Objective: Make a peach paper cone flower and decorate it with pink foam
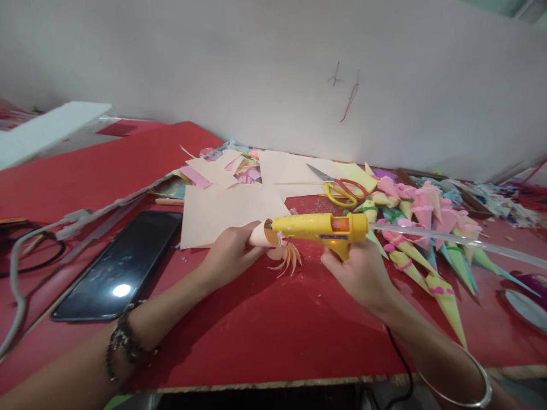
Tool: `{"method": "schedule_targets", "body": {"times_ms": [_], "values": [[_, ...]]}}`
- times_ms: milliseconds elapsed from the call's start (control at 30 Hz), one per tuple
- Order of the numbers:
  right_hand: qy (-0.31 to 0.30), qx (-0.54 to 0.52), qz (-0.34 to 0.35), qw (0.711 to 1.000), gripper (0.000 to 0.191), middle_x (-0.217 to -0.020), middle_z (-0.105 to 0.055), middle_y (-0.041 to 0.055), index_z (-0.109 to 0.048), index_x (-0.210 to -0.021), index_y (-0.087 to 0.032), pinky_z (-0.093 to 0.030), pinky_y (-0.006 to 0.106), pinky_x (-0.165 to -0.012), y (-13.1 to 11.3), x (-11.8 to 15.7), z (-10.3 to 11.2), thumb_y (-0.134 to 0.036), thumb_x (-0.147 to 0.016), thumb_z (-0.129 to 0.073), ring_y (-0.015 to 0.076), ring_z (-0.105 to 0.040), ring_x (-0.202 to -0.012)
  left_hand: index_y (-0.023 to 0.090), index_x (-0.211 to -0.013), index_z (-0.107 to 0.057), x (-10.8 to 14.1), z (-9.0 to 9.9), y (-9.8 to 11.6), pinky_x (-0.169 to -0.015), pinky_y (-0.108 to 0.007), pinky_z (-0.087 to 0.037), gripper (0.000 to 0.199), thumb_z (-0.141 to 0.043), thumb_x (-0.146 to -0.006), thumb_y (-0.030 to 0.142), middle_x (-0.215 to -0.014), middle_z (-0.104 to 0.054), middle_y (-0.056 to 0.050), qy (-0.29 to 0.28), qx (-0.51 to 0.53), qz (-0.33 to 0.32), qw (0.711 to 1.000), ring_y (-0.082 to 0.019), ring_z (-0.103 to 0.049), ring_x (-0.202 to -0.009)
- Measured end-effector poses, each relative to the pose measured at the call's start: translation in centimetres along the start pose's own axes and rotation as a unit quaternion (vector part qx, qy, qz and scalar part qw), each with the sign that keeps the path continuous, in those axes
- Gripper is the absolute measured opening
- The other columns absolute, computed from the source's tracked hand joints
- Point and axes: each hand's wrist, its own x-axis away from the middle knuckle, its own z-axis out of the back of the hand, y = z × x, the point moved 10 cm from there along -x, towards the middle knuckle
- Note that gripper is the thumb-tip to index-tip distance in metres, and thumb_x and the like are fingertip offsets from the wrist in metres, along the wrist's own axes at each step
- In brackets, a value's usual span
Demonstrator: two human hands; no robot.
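Note:
My right hand (359, 276) is wrapped round the handle of a yellow hot glue gun (305, 226). A long clear glue stick (444, 236) sticks out of its back end, and a small orange light glows on its side. My left hand (233, 253) grips a rolled peach paper tube (259, 234), with the gun's nozzle at the tube's open right end. Whether the nozzle touches the paper I cannot tell. Just below the tube, a fringed piece of peach paper (287, 257) with curled strips shows; whether it is joined to the tube is unclear.
Peach paper sheets (226, 213) lie behind my hands, with scissors (342, 188) on the paper to the right. Several paper cones (447, 296) are heaped at the right. A phone (119, 265) lies at left on the red table (256, 336), near a white cable (15, 285).

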Motion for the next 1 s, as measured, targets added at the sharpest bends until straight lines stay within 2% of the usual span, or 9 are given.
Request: {"method": "schedule_targets", "body": {"times_ms": [200,400,600,867,1000], "values": [[-0.049,-0.052,0.003,0.997,0.012,-0.044,-0.041,-0.0038,-0.045,-0.054,-0.018,-0.032,0.021,-0.044,-0.3,0.1,-0.7,-0.018,-0.066,-0.043,0.0095,-0.041,-0.041,0.016,-0.075,-0.052,-0.1,0.2,0.5,-0.056,-0.023,-0.036,0.018,-0.039,-0.081,0.028,-0.068,-0.058,0.0,-0.006,0.023,-0.019,1.0,-0.012,-0.051,-0.06],[-0.062,-0.07,0.028,0.995,0.009,-0.046,-0.04,-0.0047,-0.047,-0.058,-0.018,-0.031,0.02,-0.042,-0.6,0.1,-0.6,-0.017,-0.067,-0.044,0.0081,-0.037,-0.041,0.016,-0.07,-0.051,-0.1,0.8,0.3,-0.057,-0.023,-0.038,0.015,-0.039,-0.078,0.022,-0.069,-0.058,-0.001,0.015,0.013,-0.028,0.999,-0.012,-0.051,-0.06],[-0.059,-0.056,0.037,0.996,0.009,-0.046,-0.042,-0.0038,-0.05,-0.059,-0.017,-0.029,0.021,-0.042,-0.5,-0.1,-0.2,-0.017,-0.066,-0.045,0.0088,-0.038,-0.042,0.016,-0.064,-0.051,-0.3,1.9,-0.3,-0.052,-0.021,-0.035,0.014,-0.041,-0.074,0.019,-0.062,-0.056,0.0,0.05,0.007,-0.016,0.999,-0.012,-0.049,-0.056],[-0.055,-0.035,0.029,0.997,0.009,-0.046,-0.043,-0.0035,-0.051,-0.06,-0.017,-0.03,0.021,-0.043,0.1,-0.3,0.1,-0.018,-0.066,-0.044,0.0086,-0.039,-0.041,0.017,-0.061,-0.05,-0.1,3.1,-0.2,-0.05,-0.021,-0.032,0.014,-0.047,-0.072,0.026,-0.058,-0.055,0.001,0.088,-0.035,-0.03,0.995,-0.011,-0.047,-0.053],[-0.002,-0.006,0.045,0.999,0.008,-0.044,-0.044,-0.0038,-0.05,-0.059,-0.018,-0.03,0.021,-0.041,-0.1,-0.2,1.0,-0.019,-0.066,-0.048,0.009,-0.04,-0.039,0.019,-0.058,-0.044,0.0,3.6,-0.1,-0.047,-0.021,-0.03,0.022,-0.045,-0.076,0.031,-0.054,-0.048,0.002,0.115,-0.073,-0.032,0.99,-0.01,-0.041,-0.05]]}}
